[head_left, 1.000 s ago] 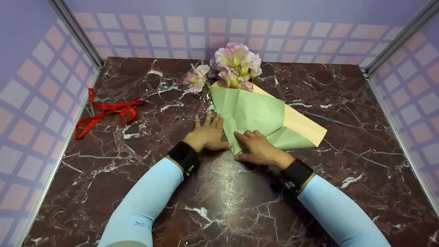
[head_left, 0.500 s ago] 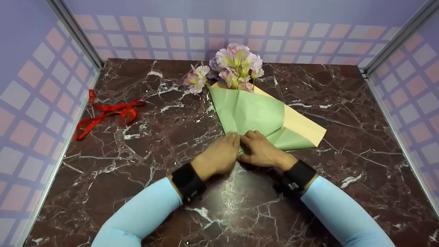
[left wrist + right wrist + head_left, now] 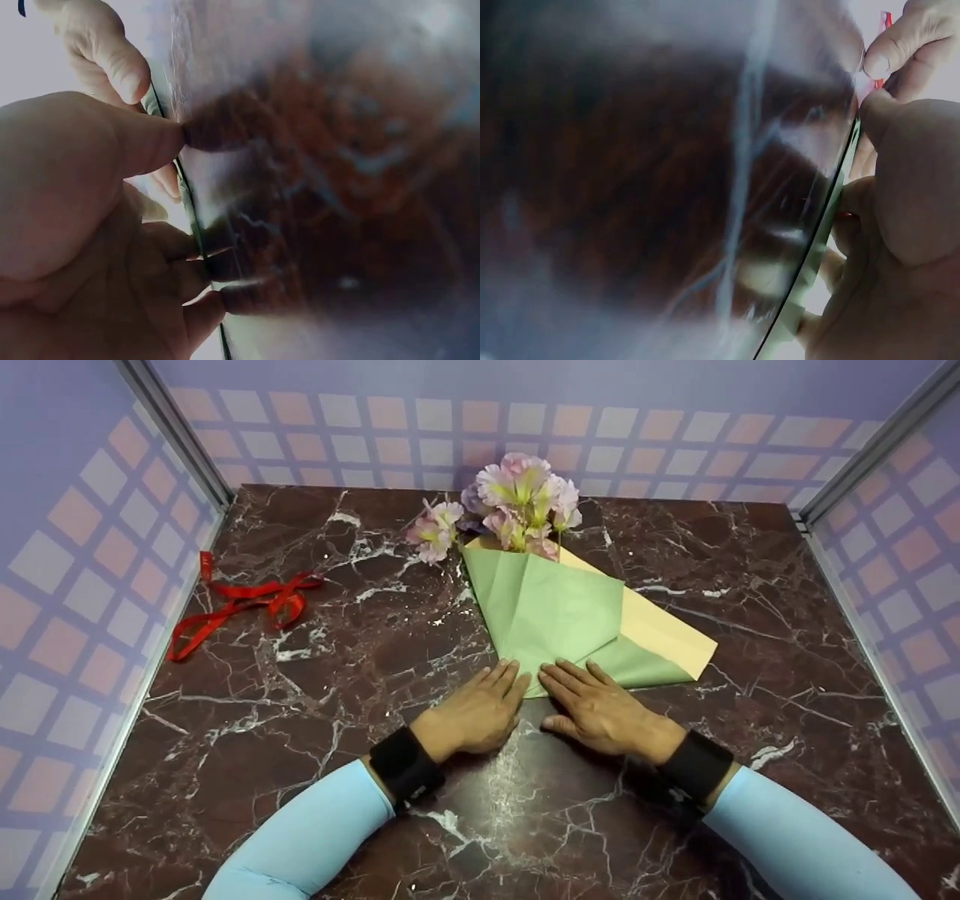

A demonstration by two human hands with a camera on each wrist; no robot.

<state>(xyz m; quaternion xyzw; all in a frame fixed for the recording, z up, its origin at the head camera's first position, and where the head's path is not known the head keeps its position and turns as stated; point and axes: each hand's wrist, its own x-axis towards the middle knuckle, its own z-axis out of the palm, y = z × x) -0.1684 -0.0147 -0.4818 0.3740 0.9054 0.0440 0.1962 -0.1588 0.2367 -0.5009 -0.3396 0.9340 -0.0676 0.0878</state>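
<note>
1. The left hand (image 3: 478, 711) lies flat on the marble table (image 3: 360, 660), fingers straight and together, gripping nothing; its fingertips touch the near, pointed end of the green wrapping paper (image 3: 555, 611).
2. The right hand (image 3: 600, 709) lies flat in the same way just beside it, fingers straight and slightly spread, their tips resting on the same lower corner of the paper from the other side. The two hands sit near each other with a narrow gap between them.
3. The green paper is folded into a cone that widens away from the hands, so nearly all of it lies beyond the fingertips.
4. A cream sheet (image 3: 660, 630) shows under the green one along its right side.
5. Pink flowers (image 3: 517, 499) stick out of the cone's far, open end, close to the back wall.
6. A red ribbon (image 3: 240, 604) lies loose on the table well to the left, near the side wall.
7. Both wrist views are blurred; they show only fingers against the marble.
</note>
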